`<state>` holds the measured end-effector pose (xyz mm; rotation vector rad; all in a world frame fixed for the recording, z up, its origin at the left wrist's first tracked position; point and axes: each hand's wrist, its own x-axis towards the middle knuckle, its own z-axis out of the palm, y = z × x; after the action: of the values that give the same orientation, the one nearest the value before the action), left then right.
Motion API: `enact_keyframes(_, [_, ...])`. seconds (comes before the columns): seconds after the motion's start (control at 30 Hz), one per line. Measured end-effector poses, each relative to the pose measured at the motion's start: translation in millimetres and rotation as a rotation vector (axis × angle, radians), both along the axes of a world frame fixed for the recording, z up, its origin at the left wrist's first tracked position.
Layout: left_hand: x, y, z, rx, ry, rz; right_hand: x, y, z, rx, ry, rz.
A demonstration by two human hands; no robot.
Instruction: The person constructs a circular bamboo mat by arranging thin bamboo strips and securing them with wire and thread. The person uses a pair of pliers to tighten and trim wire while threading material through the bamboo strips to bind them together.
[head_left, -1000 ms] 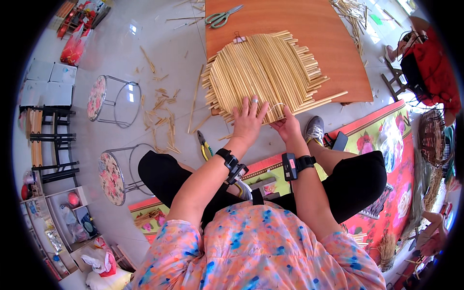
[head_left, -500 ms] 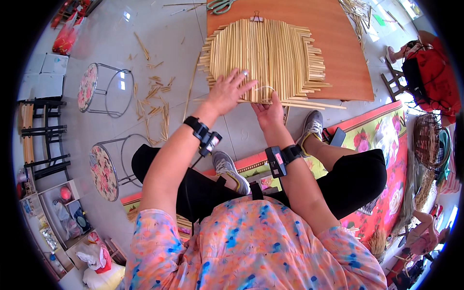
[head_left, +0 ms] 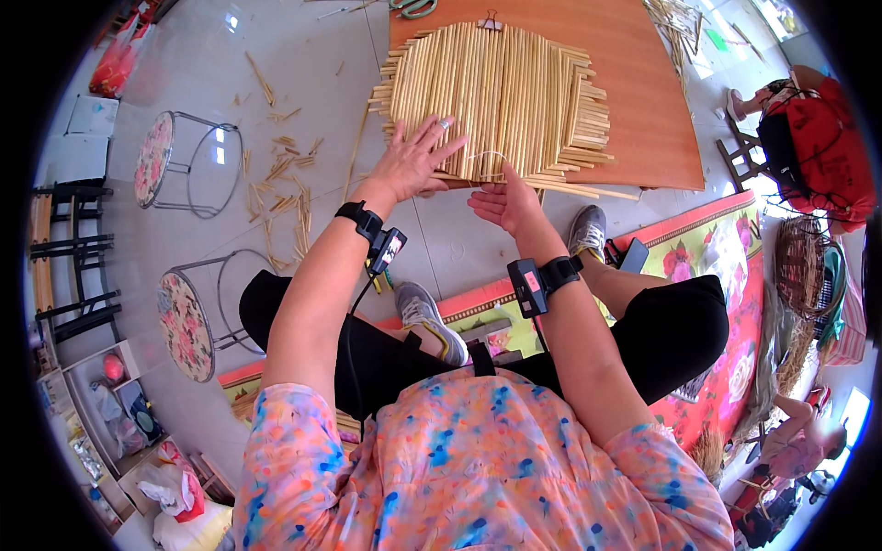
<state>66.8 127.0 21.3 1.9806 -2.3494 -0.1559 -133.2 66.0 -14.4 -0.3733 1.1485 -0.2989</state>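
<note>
A mat of straw-coloured stalks laid side by side (head_left: 478, 87) lies at the table's near edge, its side ends stepped. My left hand (head_left: 413, 163) rests on the mat's lower left part, fingers spread and holding nothing. Close to the near edge is my right hand (head_left: 508, 202), its thumb up against the mat and its fingers stretched leftward below the edge. A thin white thread (head_left: 487, 154) arches over the stalks between both hands; where its ends go is hidden. Long loose stalks (head_left: 588, 190) jut out to the right along the near edge. A binder clip (head_left: 490, 25) grips the far edge.
The orange-brown table (head_left: 643, 101) extends to the right, with green-handled scissors (head_left: 415, 7) at its far left. Cut stalk pieces (head_left: 285, 165) litter the floor. Two round flowered stools (head_left: 154, 158) stand at left. A floral floor mat (head_left: 680, 266) lies under my right foot.
My left hand has slid slightly left on the stalks. My right hand's fingers are more stretched out below the edge. The thread's loop looks wider. The whole view has shifted a little.
</note>
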Motion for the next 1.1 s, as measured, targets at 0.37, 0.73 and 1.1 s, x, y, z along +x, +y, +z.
enact_keyframes(0.37, [-35.2,42.9,-3.4,-0.185,0.172,0.349,-28.3,21.9,-4.4,-0.161,0.038,-0.147])
enact_keyframes(0.73, [-48.8,52.4,-20.3,-0.396,0.419,0.547,-40.8,23.6,-10.0,-0.166,0.249,-0.211])
enact_keyframes(1.1, [-89.2,40.2,-52.8,0.433,1.845,1.248,-18.7,29.2,-19.4,-0.243,0.280,-0.205])
